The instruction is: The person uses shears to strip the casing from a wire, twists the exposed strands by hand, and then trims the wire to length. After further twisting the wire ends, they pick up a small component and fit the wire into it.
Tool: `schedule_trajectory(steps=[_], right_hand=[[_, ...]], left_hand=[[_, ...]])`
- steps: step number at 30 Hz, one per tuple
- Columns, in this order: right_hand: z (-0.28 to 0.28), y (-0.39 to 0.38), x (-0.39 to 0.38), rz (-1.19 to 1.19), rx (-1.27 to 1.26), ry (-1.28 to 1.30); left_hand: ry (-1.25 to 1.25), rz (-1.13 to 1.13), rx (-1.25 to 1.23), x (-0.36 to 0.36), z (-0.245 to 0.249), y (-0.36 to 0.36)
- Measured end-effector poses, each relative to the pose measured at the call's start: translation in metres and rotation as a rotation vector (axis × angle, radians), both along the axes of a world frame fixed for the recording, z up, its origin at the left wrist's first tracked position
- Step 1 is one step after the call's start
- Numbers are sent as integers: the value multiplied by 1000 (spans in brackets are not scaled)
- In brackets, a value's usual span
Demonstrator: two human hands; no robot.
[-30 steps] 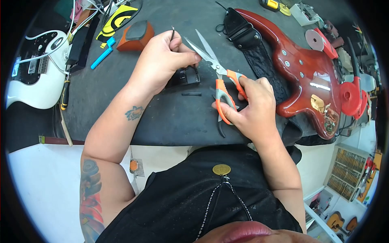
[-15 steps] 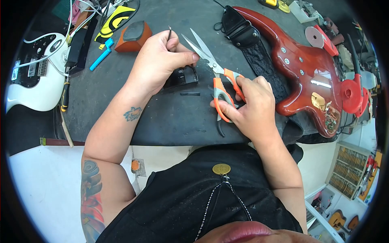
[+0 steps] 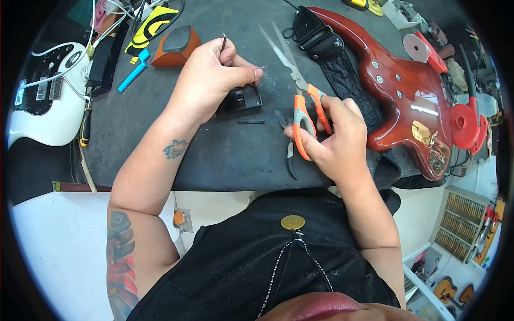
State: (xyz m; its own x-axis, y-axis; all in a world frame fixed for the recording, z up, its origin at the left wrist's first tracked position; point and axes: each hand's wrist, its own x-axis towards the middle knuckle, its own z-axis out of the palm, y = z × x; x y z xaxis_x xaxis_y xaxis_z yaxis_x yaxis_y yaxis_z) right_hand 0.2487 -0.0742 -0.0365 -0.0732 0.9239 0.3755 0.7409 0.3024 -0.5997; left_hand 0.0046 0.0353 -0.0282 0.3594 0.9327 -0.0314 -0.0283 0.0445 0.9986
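Observation:
My left hand [image 3: 211, 72] is closed in a pinch on a thin black wire [image 3: 224, 43]. One end of it sticks up past the fingers, and fine bare strands show beside the thumb tip. In my right hand [image 3: 342, 136] is a pair of orange-handled scissors [image 3: 302, 91], its blades a little apart and pointing up and away from the wire. Under my left hand sits a small black box [image 3: 246, 100], partly hidden. A short black tube-like piece [image 3: 251, 122] lies near it. Dark-handled pliers [image 3: 290, 160] rest on the mat beside the scissors' handles, partly covered.
A red-brown guitar body [image 3: 396, 85] lies at the right, with a black strap [image 3: 342, 75] alongside. At the left are a white guitar [image 3: 59, 107], a blue string winder [image 3: 134, 72] and an orange-and-grey block [image 3: 175, 47]. The bench's front edge runs close to my body.
The scissors in my right hand have moved right, away from my left hand. Bare strands now show by my left thumb. My left hand has stayed almost still.

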Motion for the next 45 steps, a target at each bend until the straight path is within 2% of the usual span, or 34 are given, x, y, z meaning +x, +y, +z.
schedule_trajectory(steps=[15, 45], right_hand=[[2, -1, -4, 36, 9, -139], [2, -2, -4, 38, 34, -169]], left_hand=[[-9, 21, -6, 2, 2, -2], [-1, 15, -5, 1, 2, -2]])
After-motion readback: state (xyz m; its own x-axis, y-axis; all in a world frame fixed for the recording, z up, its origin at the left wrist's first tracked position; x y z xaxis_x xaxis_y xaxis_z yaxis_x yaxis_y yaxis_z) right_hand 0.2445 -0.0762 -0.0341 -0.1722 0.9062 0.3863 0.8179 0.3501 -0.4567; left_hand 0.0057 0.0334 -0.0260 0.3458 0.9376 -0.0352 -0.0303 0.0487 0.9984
